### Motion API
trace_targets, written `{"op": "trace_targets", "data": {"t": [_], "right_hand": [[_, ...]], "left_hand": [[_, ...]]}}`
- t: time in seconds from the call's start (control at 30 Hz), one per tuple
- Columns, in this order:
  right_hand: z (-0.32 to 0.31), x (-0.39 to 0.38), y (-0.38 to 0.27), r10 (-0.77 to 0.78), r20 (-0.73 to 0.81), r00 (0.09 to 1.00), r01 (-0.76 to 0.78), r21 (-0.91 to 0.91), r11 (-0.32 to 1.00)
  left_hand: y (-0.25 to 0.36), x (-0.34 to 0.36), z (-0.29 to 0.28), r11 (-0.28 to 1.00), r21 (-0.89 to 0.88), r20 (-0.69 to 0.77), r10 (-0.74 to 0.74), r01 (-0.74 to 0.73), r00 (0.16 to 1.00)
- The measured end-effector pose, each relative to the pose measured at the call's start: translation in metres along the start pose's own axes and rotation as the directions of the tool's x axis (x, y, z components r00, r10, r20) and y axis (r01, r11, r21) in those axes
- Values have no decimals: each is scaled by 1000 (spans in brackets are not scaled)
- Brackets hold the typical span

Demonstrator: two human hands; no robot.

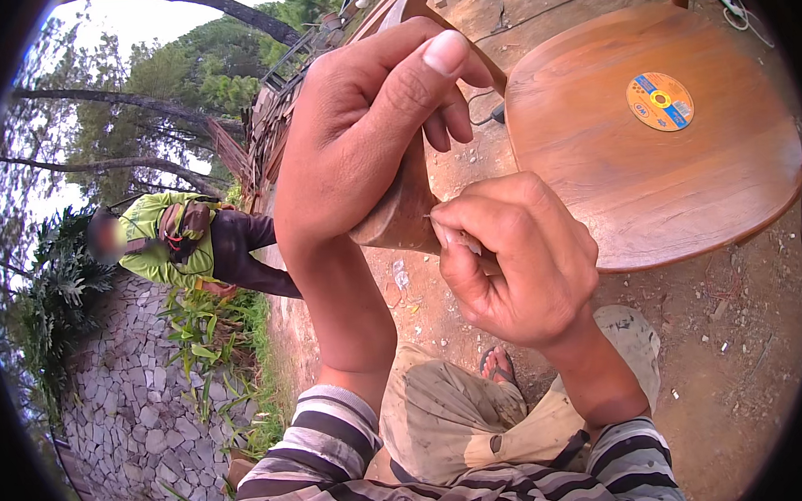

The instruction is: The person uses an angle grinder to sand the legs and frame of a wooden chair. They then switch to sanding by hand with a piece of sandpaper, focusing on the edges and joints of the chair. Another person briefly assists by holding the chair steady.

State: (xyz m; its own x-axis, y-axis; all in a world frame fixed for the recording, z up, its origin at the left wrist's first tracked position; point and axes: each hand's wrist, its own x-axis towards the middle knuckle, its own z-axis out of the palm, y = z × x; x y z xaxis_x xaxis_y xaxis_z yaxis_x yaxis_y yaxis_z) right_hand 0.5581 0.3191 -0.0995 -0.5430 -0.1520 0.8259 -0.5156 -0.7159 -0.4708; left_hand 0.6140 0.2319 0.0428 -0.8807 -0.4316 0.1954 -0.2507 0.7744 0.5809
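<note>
A curved brown wooden piece (398, 217) slants up between my arms, its broad lower end in front of me. My left hand (368, 118) is closed over it from above, wrist bent, fingers curled round the far side and thumb lying on top. Against the right edge of that end, my right hand (519, 256) makes a tight pinch with thumb and forefinger. A thin pale tip shows at the pinch; what it belongs to is too small to make out.
To the right stands a round, varnished wooden seat (585, 171) carrying an orange-and-blue cutting disc (660, 101). A dark cable (569, 4) crosses the dirt ground behind. At left, a person in a bright green top (170, 238) stands near plants and stone paving (147, 387).
</note>
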Motion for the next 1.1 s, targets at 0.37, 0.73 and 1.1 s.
{"op": "trace_targets", "data": {"t": [0.37,0.73,1.1], "right_hand": [[11,-5,1,74,-75,994,-64,130,989],[16,-5,8,85,-70,994,-61,291,955],[18,-2,1,1,-6,1000,-1,90,996]], "left_hand": [[-1,-9,7,993,-117,-165,-19,-1,986],[-3,-10,-1,995,-101,-152,-10,-6,988],[-8,-14,13,969,-221,-292,40,-108,956]]}}
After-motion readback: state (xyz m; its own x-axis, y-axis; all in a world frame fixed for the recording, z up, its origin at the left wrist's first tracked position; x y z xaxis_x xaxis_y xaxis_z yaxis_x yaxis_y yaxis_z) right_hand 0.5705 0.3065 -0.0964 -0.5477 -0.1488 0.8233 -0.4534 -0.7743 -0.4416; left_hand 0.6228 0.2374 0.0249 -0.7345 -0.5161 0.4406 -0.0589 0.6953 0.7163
